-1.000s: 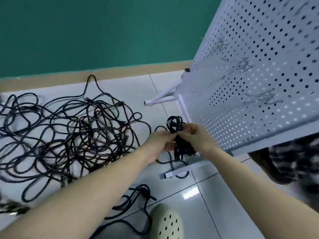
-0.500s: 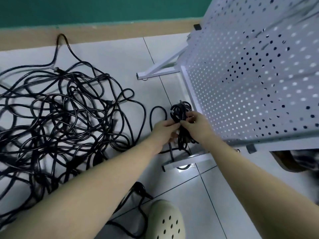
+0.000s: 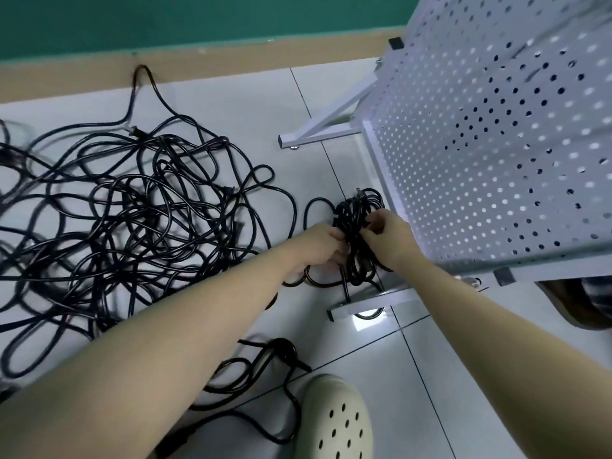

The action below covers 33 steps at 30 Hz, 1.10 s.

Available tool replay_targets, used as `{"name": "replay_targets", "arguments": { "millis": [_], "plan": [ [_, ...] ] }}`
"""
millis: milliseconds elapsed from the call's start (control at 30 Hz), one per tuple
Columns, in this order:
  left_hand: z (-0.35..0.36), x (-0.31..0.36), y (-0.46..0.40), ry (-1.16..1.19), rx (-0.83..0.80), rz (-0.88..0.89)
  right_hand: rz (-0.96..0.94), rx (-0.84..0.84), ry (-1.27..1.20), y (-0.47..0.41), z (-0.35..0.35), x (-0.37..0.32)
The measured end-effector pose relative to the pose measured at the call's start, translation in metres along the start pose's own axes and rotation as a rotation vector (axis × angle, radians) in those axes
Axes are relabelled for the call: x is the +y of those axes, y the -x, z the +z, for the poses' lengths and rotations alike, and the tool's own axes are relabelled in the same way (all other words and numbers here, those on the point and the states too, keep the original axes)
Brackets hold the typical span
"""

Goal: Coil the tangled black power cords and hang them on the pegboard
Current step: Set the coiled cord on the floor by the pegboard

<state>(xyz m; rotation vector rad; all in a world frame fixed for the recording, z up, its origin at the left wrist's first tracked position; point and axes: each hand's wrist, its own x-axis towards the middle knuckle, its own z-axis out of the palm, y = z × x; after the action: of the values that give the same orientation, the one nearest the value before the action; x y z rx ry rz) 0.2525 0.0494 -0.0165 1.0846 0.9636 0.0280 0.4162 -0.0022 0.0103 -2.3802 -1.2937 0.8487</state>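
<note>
Both hands: wrapped around one coiled bundle of black power cord [image 3: 356, 236], held up just in front of the pegboard's lower edge
Left hand [image 3: 316, 248]: fingers curled into the bundle's left side
Right hand [image 3: 389, 238]: thumb and fingers pinching the bundle's right side
Pegboard: white perforated metal pegboard [image 3: 496, 144] on a white frame, right beside the hands
Tangle: big messy pile of black cords [image 3: 132, 210] on the pale tiled floor [image 3: 231, 104], off to the left
Foot: cream perforated clog [image 3: 334, 422] near the bottom

Single head view, steeply down, close over floor [image 3: 231, 104].
</note>
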Motion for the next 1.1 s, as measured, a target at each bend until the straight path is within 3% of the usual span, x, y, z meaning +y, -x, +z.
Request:
{"name": "replay_targets", "arguments": {
  "millis": [133, 333, 400, 467, 567, 667, 733, 833, 967, 1100],
  "plan": [
    [-0.023, 0.006, 0.017, -0.108, -0.017, 0.044, -0.057, 0.069, -0.046, 0.006, -0.002, -0.005],
    [-0.052, -0.018, 0.078, -0.319, 0.049, 0.129, -0.151, 0.032, -0.222, 0.038, -0.001, -0.034],
    [-0.055, -0.032, 0.103, -0.439, 0.032, 0.102, -0.151, -0.108, -0.266, 0.057, 0.008, -0.047],
    [-0.057, -0.049, 0.125, -0.567, -0.008, 0.074, -0.114, -0.357, -0.312, 0.079, 0.02, -0.056],
    [-0.058, -0.077, 0.152, -0.771, -0.089, 0.005, -0.084, -0.663, -0.13, 0.11, 0.047, -0.052],
    [-0.051, -0.103, 0.174, -0.831, -0.108, -0.061, -0.159, -0.783, 0.174, 0.137, 0.068, -0.044],
    [-0.041, -0.116, 0.186, -0.789, -0.118, -0.073, -0.196, -0.849, 0.25, 0.153, 0.076, -0.04],
    [-0.032, -0.136, 0.199, -0.646, -0.071, -0.045, -0.142, -0.76, 0.125, 0.167, 0.094, -0.019],
    [-0.033, -0.13, 0.226, -0.594, 0.181, 0.117, 0.102, -0.618, -0.308, 0.182, 0.107, -0.01],
    [-0.047, -0.096, 0.249, -0.553, 0.287, 0.219, 0.118, -0.512, -0.575, 0.184, 0.099, -0.041]
  ]
}}
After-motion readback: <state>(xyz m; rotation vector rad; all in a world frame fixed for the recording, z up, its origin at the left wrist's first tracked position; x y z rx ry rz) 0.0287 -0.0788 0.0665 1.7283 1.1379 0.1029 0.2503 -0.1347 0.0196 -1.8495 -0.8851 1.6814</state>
